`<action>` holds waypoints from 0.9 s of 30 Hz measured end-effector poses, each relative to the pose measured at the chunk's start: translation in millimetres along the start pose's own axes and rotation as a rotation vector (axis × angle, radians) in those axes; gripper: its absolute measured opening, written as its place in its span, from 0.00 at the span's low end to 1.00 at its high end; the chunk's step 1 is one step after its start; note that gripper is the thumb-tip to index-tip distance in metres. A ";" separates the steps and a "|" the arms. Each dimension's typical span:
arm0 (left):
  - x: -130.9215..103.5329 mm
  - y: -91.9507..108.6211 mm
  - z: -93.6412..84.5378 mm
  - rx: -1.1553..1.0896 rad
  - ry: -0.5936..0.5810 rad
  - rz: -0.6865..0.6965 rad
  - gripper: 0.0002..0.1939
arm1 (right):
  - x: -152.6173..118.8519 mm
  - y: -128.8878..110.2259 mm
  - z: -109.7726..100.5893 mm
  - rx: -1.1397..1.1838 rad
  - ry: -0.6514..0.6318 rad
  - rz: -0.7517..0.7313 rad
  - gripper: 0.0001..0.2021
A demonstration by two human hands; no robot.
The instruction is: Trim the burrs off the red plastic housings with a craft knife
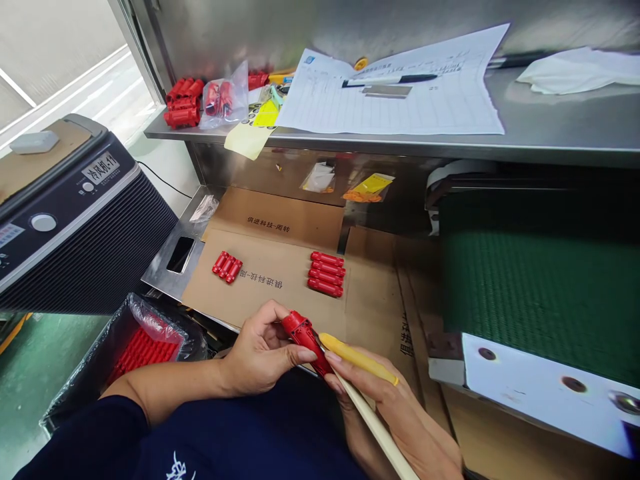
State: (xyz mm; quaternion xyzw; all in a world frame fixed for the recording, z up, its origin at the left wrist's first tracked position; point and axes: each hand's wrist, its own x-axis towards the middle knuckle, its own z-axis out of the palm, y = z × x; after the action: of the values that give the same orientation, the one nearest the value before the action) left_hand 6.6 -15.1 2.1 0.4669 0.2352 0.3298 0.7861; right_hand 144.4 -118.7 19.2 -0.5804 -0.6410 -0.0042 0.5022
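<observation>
My left hand (257,350) is closed around a red plastic tube-shaped part (303,331), held tilted above the near edge of the cardboard. A slim tool with a long cream handle (376,427) lies in my right hand (407,417). Its narrow metal tip meets the side of the red part, partly hidden by the fingers. What looks like a yellow finger cot (360,359) covers my right index finger. On the cardboard sheet (280,300) beyond my hands sit a group of red parts (326,274) in a row and a smaller group of red parts (227,267) farther left.
A lined black bin (75,373) at lower left holds many red parts. A phone (181,255) lies beside the cardboard. The steel shelf (530,123) carries papers (400,110), a pen and more red parts. A green conveyor belt (540,287) stands at right, an air cooler (90,220) at left.
</observation>
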 end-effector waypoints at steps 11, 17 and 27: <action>-2.7 -3.0 -1.9 -0.075 -0.004 -0.028 0.21 | -9.8 4.5 -10.5 -0.106 -0.098 0.021 0.12; -3.0 -3.8 0.3 -0.116 -0.019 -0.034 0.24 | -5.3 0.8 -9.4 -0.053 -0.046 0.027 0.12; -4.1 -2.8 0.9 -0.093 -0.011 -0.026 0.23 | -1.5 -2.1 -6.2 -0.021 -0.040 0.046 0.12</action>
State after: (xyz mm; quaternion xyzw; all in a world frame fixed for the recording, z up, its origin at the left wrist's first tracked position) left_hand 5.3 -19.6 0.3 0.4285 0.2213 0.3278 0.8124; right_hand 146.5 -124.1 22.6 -0.6002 -0.6373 0.0122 0.4831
